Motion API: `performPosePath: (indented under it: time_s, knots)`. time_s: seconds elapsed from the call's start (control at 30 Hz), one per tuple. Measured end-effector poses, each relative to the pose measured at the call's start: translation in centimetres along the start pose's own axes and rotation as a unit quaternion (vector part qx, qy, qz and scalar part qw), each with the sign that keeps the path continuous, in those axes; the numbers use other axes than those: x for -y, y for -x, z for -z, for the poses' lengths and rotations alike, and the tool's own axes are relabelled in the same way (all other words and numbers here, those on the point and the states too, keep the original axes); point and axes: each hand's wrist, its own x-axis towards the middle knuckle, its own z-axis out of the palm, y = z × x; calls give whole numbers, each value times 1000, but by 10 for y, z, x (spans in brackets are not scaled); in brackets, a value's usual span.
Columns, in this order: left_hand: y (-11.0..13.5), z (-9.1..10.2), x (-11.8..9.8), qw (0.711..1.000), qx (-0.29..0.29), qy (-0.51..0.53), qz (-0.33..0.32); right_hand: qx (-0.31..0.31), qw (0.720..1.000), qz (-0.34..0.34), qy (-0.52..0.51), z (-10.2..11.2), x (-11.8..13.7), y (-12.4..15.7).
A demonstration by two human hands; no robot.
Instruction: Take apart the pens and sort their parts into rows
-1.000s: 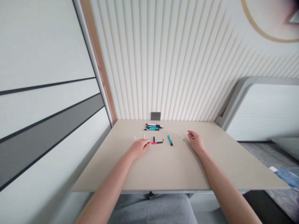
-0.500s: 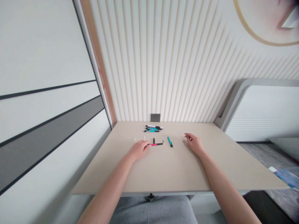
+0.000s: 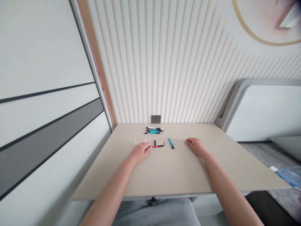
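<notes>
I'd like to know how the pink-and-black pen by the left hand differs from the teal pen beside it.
The pink-and-black pen lies crosswise, while the teal pen lies angled lengthwise. The pink-and-black pen meets the left hand; the teal pen touches neither hand. Both lie flat on the tabletop.

Bare forearms (image 3: 110, 185), bare left hand (image 3: 139, 153) and right hand (image 3: 197, 147) — grey trousers (image 3: 155, 213) below.

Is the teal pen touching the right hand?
No, the teal pen lies on the table with a visible gap between it and the right hand.
</notes>
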Motion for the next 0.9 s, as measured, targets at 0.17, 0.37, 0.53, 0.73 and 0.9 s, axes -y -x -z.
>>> performPosePath:
  time_s: [0.17,0.37,0.53,0.73,0.9]
  knots:
    - [-1,0,0,1000,-7,2,0,13,1000,-2,8,-1,-3,0]
    - [-1,-1,0,1000,-13,-13,0,2,999,-15,-33,-3,-2,2]
    - [0,1,-1,1000,-9,-11,9,-4,996,-35,-77,-4,0,4]
    - [0,2,-1,1000,-3,-8,10,13,992,-39,-121,-3,0,4]
    - [0,0,0,1000,-4,-19,7,8,991,-33,-133,-4,2,4]
